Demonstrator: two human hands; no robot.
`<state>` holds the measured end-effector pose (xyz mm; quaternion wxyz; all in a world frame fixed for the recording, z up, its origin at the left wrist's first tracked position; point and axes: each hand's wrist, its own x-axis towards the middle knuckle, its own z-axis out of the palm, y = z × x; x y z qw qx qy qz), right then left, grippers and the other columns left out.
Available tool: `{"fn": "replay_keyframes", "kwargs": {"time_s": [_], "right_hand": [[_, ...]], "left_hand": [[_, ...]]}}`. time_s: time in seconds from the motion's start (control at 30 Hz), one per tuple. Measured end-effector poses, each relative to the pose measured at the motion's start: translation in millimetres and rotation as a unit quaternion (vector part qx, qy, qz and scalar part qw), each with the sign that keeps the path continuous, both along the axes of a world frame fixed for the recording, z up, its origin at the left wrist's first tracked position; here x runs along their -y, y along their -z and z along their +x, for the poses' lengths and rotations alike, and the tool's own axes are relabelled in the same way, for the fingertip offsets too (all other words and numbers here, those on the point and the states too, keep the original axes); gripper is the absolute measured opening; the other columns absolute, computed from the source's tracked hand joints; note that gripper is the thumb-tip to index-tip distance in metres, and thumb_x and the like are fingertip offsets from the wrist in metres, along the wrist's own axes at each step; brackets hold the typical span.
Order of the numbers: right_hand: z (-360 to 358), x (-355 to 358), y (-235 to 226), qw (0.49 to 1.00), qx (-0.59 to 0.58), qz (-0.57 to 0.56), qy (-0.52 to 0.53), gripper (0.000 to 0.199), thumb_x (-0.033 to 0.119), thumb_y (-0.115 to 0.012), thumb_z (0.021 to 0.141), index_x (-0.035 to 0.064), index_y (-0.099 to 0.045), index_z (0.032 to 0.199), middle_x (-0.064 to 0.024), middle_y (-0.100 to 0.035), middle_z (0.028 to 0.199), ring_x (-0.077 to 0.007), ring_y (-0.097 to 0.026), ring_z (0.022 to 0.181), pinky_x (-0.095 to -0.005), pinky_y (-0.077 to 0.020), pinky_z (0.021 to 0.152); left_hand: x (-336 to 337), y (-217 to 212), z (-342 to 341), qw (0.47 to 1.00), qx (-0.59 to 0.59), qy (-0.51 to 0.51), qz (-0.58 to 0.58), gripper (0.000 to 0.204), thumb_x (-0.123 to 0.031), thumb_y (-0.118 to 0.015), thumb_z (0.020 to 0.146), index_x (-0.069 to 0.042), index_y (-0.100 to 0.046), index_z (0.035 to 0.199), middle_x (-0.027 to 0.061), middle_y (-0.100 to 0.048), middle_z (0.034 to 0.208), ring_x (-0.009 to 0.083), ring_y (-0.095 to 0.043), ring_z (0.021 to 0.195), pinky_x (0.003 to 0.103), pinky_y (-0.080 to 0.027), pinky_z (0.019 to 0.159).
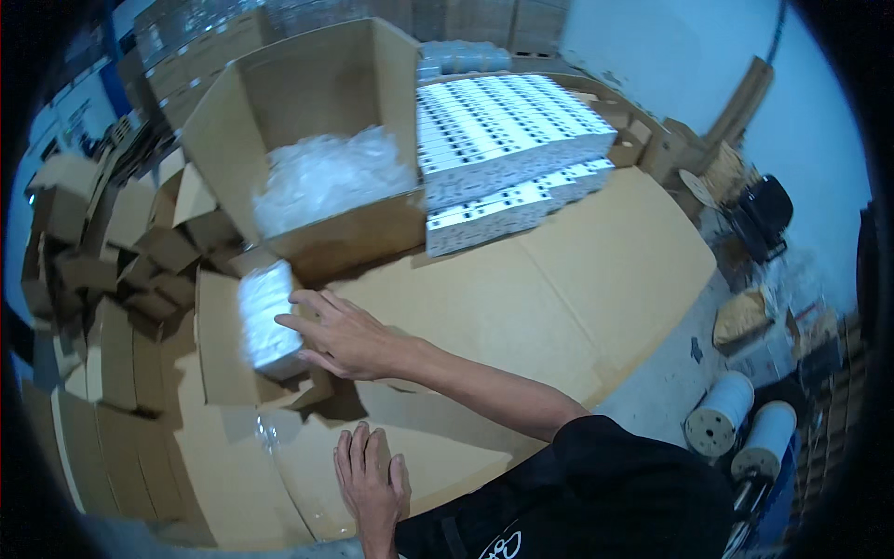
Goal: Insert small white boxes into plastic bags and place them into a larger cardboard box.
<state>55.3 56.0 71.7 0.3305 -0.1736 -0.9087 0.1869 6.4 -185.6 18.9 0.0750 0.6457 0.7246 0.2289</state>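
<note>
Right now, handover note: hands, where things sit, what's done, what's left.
Right hand: reached across, fingers on a white wrapped bundle in a small open carton.
Left hand: flat on the cardboard sheet, empty.
Big open box holds clear plastic bags; stacked white boxes sit right of it.
Done: bundle is in the carton.
Left: carton flaps not yet shut; folded small cartons piled at left.

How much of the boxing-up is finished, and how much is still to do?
Done: many small white boxes already sit stacked in rows on the cardboard-covered table. In hand: the right hand touches a white packet at a small brown carton; the left hand rests flat. Left: the big carton holds clear-wrapped items, and folded cartons are piled alongside.
</note>
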Motion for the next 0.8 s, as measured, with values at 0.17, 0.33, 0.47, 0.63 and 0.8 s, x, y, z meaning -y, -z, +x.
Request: {"fn": "replay_keyframes", "kwargs": {"time_s": [0.17,0.33,0.47,0.63,0.8], "right_hand": [[81,-33,16,0.996,0.002,-0.078,0.038,0.046,0.020,-0.070,0.091,0.0073,-0.054,0.133,-0.0187,-0.049,0.135,-0.0377,-0.050,0.126,-0.0463,-0.0438,0.106],[174,-75,35,0.990,-0.003,-0.071,0.124,0.038,0.016,-0.069,0.090,0.0049,-0.059,0.125,-0.0193,-0.055,0.123,-0.0384,-0.054,0.117,-0.0462,-0.0461,0.101],[247,-101,37,0.953,-0.057,-0.034,0.295,0.044,0.005,-0.067,0.086,0.0079,-0.056,0.129,-0.0184,-0.056,0.120,-0.0374,-0.057,0.111,-0.0454,-0.0492,0.096],[293,-126,35,0.899,-0.075,0.008,0.430,0.048,0.000,-0.069,0.081,0.0061,-0.057,0.128,-0.0225,-0.050,0.126,-0.0406,-0.058,0.110,-0.0461,-0.0520,0.093],[307,-148,46,0.888,-0.034,0.011,0.458,0.053,-0.002,-0.068,0.080,0.0086,-0.056,0.131,-0.0240,-0.045,0.131,-0.0427,-0.055,0.118,-0.0480,-0.0524,0.095]], "left_hand": [[-61,-2,12,0.997,0.021,0.074,0.017,0.052,-0.015,-0.073,0.083,-0.005,-0.057,0.132,0.0173,-0.051,0.143,0.0417,-0.042,0.137,0.053,-0.034,0.115],[-136,6,10,0.990,0.026,0.123,0.060,0.042,-0.010,-0.067,0.088,-0.003,-0.060,0.128,0.0183,-0.055,0.139,0.0403,-0.045,0.135,0.050,-0.035,0.115],[-186,7,6,0.990,0.074,0.098,0.075,0.033,-0.010,-0.064,0.091,-0.002,-0.063,0.123,0.0175,-0.058,0.137,0.0382,-0.047,0.134,0.048,-0.034,0.116],[-226,13,-10,0.990,0.060,0.094,0.082,0.032,-0.012,-0.062,0.094,-0.002,-0.063,0.124,0.0165,-0.058,0.138,0.0365,-0.047,0.135,0.047,-0.035,0.115],[-230,16,-10,0.992,0.044,0.101,0.062,0.034,-0.015,-0.058,0.098,-0.002,-0.060,0.129,0.0153,-0.055,0.143,0.0350,-0.045,0.137,0.046,-0.033,0.117]]}}
